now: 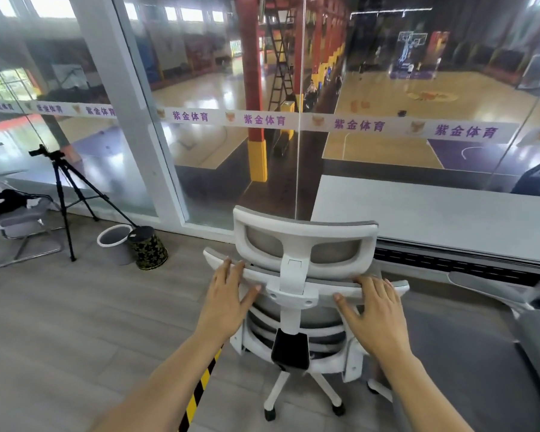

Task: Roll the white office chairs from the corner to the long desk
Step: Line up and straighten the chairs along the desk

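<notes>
A white office chair (296,275) with grey mesh and a headrest stands in front of me, its back toward me and its wheeled base on the wooden floor. My left hand (228,294) rests on the left top edge of the backrest with fingers straight and thumb spread. My right hand (376,310) lies on the right top edge in the same way, fingers laid over the rim. Part of a second white chair (493,294) shows at the right edge.
A glass wall (293,151) runs straight ahead, overlooking a basketball court. A camera tripod (63,194), a grey bin (114,243) and a camouflage bin (148,247) stand at the left. A grey folding chair (16,226) is far left. Yellow-black tape (200,385) marks the floor.
</notes>
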Motion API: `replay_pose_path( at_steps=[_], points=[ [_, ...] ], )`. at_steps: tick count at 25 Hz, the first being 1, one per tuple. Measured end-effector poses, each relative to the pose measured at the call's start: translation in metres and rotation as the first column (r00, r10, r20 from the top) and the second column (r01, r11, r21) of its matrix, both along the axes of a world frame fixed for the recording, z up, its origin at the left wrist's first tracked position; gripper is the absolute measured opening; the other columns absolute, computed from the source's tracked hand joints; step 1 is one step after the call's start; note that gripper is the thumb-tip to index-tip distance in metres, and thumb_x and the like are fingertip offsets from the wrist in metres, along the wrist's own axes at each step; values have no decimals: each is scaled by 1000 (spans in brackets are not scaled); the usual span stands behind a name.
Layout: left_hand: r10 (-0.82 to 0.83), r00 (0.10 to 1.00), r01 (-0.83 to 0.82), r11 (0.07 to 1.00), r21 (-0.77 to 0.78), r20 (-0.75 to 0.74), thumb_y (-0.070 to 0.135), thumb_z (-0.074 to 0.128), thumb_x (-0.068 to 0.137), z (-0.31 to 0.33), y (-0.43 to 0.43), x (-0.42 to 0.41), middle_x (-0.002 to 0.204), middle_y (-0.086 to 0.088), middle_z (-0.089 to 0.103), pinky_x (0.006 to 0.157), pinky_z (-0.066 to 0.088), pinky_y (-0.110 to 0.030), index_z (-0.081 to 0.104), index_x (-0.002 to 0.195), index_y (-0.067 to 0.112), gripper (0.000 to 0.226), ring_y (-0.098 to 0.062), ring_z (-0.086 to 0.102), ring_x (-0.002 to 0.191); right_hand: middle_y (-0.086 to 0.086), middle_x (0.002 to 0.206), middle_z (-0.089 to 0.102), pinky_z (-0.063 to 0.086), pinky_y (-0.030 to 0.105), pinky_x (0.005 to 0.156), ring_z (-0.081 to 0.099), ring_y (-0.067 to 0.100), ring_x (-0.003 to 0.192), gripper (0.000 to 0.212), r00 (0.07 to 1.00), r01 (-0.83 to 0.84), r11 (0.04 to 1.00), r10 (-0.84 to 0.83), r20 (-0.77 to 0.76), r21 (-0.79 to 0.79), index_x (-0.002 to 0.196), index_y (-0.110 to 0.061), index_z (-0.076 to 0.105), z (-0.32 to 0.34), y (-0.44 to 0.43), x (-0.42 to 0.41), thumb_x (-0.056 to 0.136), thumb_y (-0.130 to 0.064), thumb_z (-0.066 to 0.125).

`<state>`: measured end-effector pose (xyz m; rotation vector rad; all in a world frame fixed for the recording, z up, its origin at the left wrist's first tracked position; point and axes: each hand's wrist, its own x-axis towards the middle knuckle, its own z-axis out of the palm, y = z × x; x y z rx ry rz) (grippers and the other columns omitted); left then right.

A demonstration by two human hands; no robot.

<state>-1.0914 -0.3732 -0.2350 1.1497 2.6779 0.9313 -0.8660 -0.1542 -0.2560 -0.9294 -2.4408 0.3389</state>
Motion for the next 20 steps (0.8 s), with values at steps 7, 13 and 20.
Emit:
replay_pose_path(
  at_steps=[7,13,20],
  points=[
    [-22,991,42,987,153,-130,63,64,83,-3,47,-60,127,-4,44,103,44,-47,49,112,21,53,-32,40,129,1,152,43,9,41,128,19,20,154,76,997,58,998,-57,58,-8,141,-21,47,2,30,-38,93,-77,33],
    [-26,1000,26,983,182,-7,66,68,78,2,76,-83,124,-4,43,96,49,-45,48,111,23,58,-27,37,124,-2,154,41,15,42,127,20,17,153,87,990,119,991,-113,88,-63,142,-24,46,6,58,-58,84,-87,26],
    [-44,999,39,977,207,21,60,76,74,3,87,-104,118,0,43,95,47,-42,49,111,21,59,-24,37,119,0,167,21,-4,37,127,-3,11,156,77,982,189,960,-178,69,-208,146,-27,40,9,55,-82,86,-75,43]
  ],
)
